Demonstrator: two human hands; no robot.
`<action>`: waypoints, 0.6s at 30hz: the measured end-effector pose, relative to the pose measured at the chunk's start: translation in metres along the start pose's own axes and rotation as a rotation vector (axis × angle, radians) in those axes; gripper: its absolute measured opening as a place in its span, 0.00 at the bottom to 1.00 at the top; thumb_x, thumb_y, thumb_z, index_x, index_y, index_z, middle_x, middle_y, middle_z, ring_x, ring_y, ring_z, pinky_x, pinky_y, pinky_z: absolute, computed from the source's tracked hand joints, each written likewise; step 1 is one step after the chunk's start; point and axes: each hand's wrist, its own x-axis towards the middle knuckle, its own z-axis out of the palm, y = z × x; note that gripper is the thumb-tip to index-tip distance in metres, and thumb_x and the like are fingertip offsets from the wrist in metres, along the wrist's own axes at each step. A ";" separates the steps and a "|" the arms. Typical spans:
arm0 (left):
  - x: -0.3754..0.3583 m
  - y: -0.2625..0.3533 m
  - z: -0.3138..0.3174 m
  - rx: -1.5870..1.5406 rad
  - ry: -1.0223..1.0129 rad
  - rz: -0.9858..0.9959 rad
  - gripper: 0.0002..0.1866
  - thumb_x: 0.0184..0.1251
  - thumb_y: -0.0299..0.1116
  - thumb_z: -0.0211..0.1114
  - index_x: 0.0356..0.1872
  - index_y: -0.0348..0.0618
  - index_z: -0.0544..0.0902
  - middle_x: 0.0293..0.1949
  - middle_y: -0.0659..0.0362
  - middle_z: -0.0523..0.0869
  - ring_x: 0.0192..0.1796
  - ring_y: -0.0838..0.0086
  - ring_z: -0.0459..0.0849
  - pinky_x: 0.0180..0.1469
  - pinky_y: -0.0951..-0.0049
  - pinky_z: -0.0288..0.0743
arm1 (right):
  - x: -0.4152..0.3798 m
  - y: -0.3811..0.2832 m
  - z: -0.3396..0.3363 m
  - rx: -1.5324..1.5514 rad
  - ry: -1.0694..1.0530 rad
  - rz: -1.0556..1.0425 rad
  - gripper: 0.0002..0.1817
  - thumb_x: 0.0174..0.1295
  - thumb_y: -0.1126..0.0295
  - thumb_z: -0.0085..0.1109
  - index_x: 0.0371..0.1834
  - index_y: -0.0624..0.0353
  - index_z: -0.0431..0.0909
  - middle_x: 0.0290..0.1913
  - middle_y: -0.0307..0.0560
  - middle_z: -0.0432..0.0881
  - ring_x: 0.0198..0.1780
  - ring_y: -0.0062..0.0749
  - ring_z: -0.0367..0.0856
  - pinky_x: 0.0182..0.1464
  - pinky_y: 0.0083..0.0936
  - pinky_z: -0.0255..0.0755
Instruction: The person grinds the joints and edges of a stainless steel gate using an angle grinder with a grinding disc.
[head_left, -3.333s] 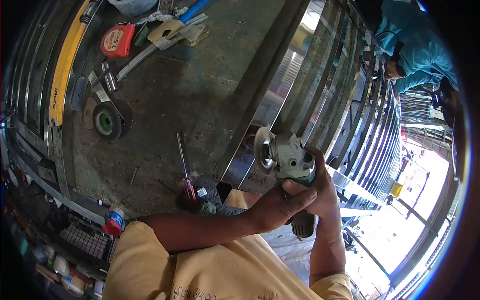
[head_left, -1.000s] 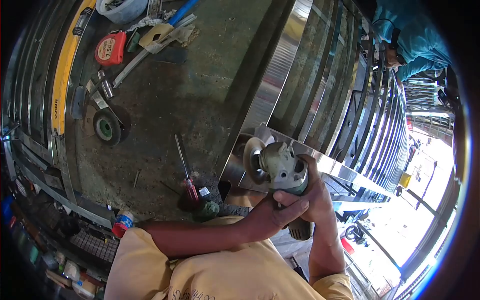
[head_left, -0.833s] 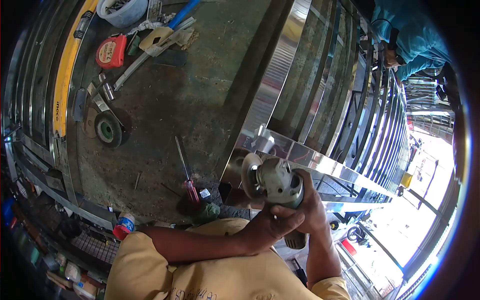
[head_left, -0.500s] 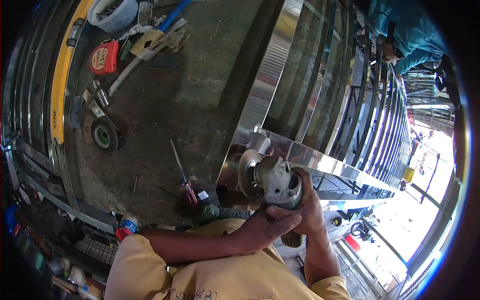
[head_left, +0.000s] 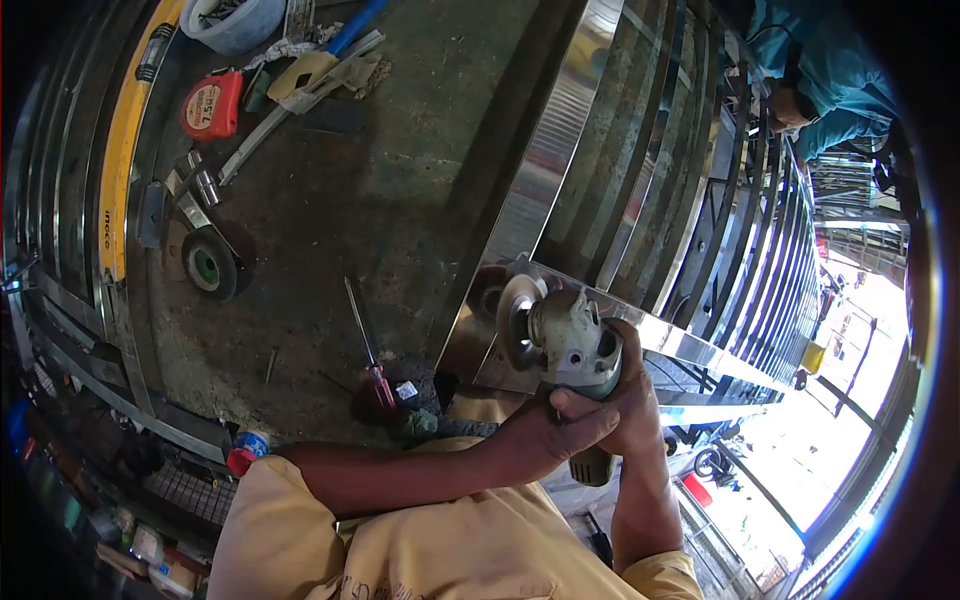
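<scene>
We hold a grinder [head_left: 572,350] in both hands at the near corner of a steel frame [head_left: 560,160]. Its disc [head_left: 518,322] stands on edge against the frame's polished corner piece; whether it actually touches the metal we cannot tell, since the mirror finish doubles everything there. Our left hand [head_left: 560,425] is wrapped around the grinder's body from below, fingers closed over it. Our right hand [head_left: 640,395] is clamped on the far side of the same body, mostly hidden behind the tool and the left hand. The grinder's handle end [head_left: 592,468] pokes out below the hands.

The frame's bars [head_left: 720,230] run away toward the upper right, where a person in a blue top [head_left: 830,70] is cut off by the picture's edge.

On the bench [head_left: 380,190], a screwdriver [head_left: 365,345] lies near the front edge, just left of the frame corner. Farther left sits a spare disc [head_left: 208,268]. Toward the far edge lie a red tape measure [head_left: 210,105] and a tub [head_left: 235,18], partly cut off. A yellow level [head_left: 122,150] runs along the left edge. The clutter below the front edge is too dark to make out.
</scene>
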 end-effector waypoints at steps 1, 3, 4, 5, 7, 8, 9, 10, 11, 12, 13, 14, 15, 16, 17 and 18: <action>0.002 -0.001 0.000 -0.015 -0.010 0.000 0.25 0.73 0.56 0.63 0.53 0.45 0.78 0.37 0.65 0.78 0.38 0.83 0.75 0.36 0.76 0.70 | 0.002 -0.003 -0.002 -0.038 -0.004 -0.013 0.54 0.48 0.57 0.83 0.74 0.60 0.57 0.56 0.54 0.82 0.59 0.39 0.81 0.61 0.34 0.75; 0.008 -0.005 -0.001 -0.039 -0.013 0.017 0.25 0.73 0.56 0.64 0.56 0.45 0.77 0.39 0.64 0.79 0.39 0.83 0.76 0.37 0.77 0.72 | 0.006 -0.007 -0.006 -0.086 -0.010 -0.021 0.54 0.49 0.58 0.83 0.75 0.59 0.56 0.57 0.54 0.81 0.60 0.39 0.81 0.61 0.33 0.75; 0.010 -0.007 -0.001 -0.049 -0.006 0.034 0.26 0.73 0.56 0.64 0.56 0.45 0.76 0.41 0.64 0.79 0.39 0.83 0.76 0.37 0.77 0.73 | 0.008 -0.008 -0.007 -0.096 -0.011 -0.014 0.54 0.49 0.58 0.83 0.75 0.59 0.56 0.58 0.55 0.81 0.60 0.39 0.81 0.61 0.33 0.75; 0.011 -0.008 -0.002 -0.057 -0.018 0.015 0.25 0.73 0.55 0.64 0.57 0.45 0.76 0.40 0.64 0.79 0.39 0.83 0.77 0.38 0.77 0.73 | 0.009 -0.010 -0.007 -0.107 -0.013 -0.006 0.54 0.49 0.58 0.83 0.75 0.59 0.56 0.58 0.55 0.80 0.60 0.39 0.81 0.61 0.33 0.75; 0.011 0.000 -0.004 -0.075 -0.042 -0.021 0.25 0.72 0.54 0.65 0.57 0.45 0.76 0.40 0.64 0.79 0.40 0.83 0.77 0.40 0.78 0.75 | 0.011 -0.010 -0.007 -0.088 -0.010 -0.005 0.54 0.50 0.58 0.82 0.75 0.59 0.56 0.58 0.55 0.80 0.60 0.39 0.81 0.61 0.33 0.75; 0.009 0.001 -0.004 -0.075 -0.044 -0.034 0.25 0.72 0.54 0.65 0.57 0.45 0.76 0.40 0.65 0.79 0.39 0.83 0.77 0.39 0.78 0.74 | 0.011 -0.010 -0.007 -0.078 -0.009 -0.005 0.54 0.50 0.58 0.82 0.75 0.59 0.56 0.58 0.55 0.80 0.60 0.39 0.81 0.61 0.33 0.75; 0.008 0.002 -0.003 -0.075 -0.044 -0.047 0.25 0.72 0.54 0.65 0.57 0.45 0.76 0.40 0.65 0.79 0.39 0.83 0.77 0.38 0.78 0.74 | 0.010 -0.010 -0.006 -0.089 -0.006 -0.014 0.54 0.50 0.57 0.82 0.75 0.60 0.56 0.58 0.55 0.81 0.60 0.39 0.81 0.61 0.33 0.75; 0.006 0.002 -0.003 -0.075 -0.044 -0.060 0.25 0.72 0.54 0.65 0.57 0.45 0.76 0.40 0.65 0.79 0.39 0.83 0.76 0.38 0.78 0.73 | 0.008 -0.008 -0.006 -0.099 -0.004 -0.024 0.53 0.50 0.57 0.83 0.74 0.60 0.56 0.58 0.55 0.81 0.59 0.39 0.81 0.61 0.33 0.75; 0.005 0.000 -0.002 -0.063 -0.030 -0.043 0.25 0.72 0.55 0.65 0.56 0.45 0.76 0.39 0.65 0.79 0.38 0.83 0.76 0.37 0.77 0.72 | 0.006 -0.006 -0.005 -0.109 -0.002 -0.033 0.53 0.50 0.57 0.83 0.74 0.60 0.56 0.57 0.55 0.81 0.59 0.39 0.81 0.61 0.33 0.75; 0.003 -0.004 -0.001 -0.050 -0.017 -0.026 0.25 0.72 0.55 0.65 0.55 0.45 0.77 0.39 0.65 0.79 0.37 0.83 0.75 0.37 0.77 0.71 | 0.003 -0.003 -0.003 -0.078 0.001 -0.032 0.54 0.49 0.56 0.83 0.74 0.60 0.56 0.57 0.55 0.81 0.59 0.40 0.81 0.61 0.34 0.75; 0.002 -0.007 0.000 -0.038 -0.004 -0.010 0.25 0.72 0.56 0.65 0.55 0.45 0.77 0.38 0.65 0.79 0.37 0.83 0.75 0.36 0.77 0.70 | 0.000 0.002 -0.001 -0.047 0.004 -0.030 0.54 0.49 0.55 0.83 0.74 0.60 0.57 0.57 0.55 0.81 0.59 0.40 0.82 0.60 0.34 0.75; 0.000 -0.008 0.000 -0.025 0.003 -0.021 0.25 0.72 0.56 0.65 0.53 0.45 0.77 0.37 0.66 0.78 0.36 0.83 0.74 0.35 0.77 0.69 | -0.002 0.005 0.001 -0.016 0.009 -0.027 0.54 0.48 0.54 0.83 0.73 0.60 0.57 0.57 0.55 0.81 0.58 0.40 0.82 0.60 0.34 0.75; -0.004 -0.007 0.001 -0.012 0.010 -0.034 0.24 0.72 0.55 0.65 0.52 0.45 0.78 0.36 0.66 0.78 0.35 0.83 0.73 0.35 0.77 0.68 | -0.004 0.006 0.000 -0.053 -0.001 -0.016 0.54 0.47 0.53 0.83 0.73 0.60 0.57 0.57 0.55 0.82 0.58 0.41 0.82 0.59 0.34 0.76; -0.005 -0.009 0.002 -0.010 0.018 -0.034 0.24 0.71 0.55 0.66 0.51 0.45 0.78 0.35 0.66 0.77 0.35 0.84 0.73 0.34 0.77 0.68 | -0.005 0.007 0.000 -0.091 -0.010 -0.007 0.55 0.47 0.52 0.83 0.73 0.60 0.58 0.57 0.55 0.82 0.58 0.41 0.82 0.59 0.35 0.76; -0.007 -0.011 0.003 -0.008 0.027 -0.033 0.23 0.71 0.55 0.66 0.50 0.45 0.78 0.34 0.66 0.77 0.34 0.84 0.72 0.34 0.77 0.67 | -0.006 0.008 -0.001 -0.130 -0.020 0.001 0.55 0.46 0.51 0.84 0.72 0.59 0.58 0.56 0.55 0.82 0.57 0.42 0.83 0.59 0.35 0.76; -0.008 -0.016 0.004 -0.017 0.039 -0.018 0.23 0.71 0.54 0.66 0.49 0.44 0.78 0.33 0.67 0.76 0.34 0.84 0.72 0.34 0.77 0.67 | -0.007 0.008 -0.002 -0.181 -0.035 -0.019 0.54 0.47 0.52 0.83 0.72 0.60 0.58 0.55 0.54 0.82 0.56 0.40 0.83 0.58 0.34 0.76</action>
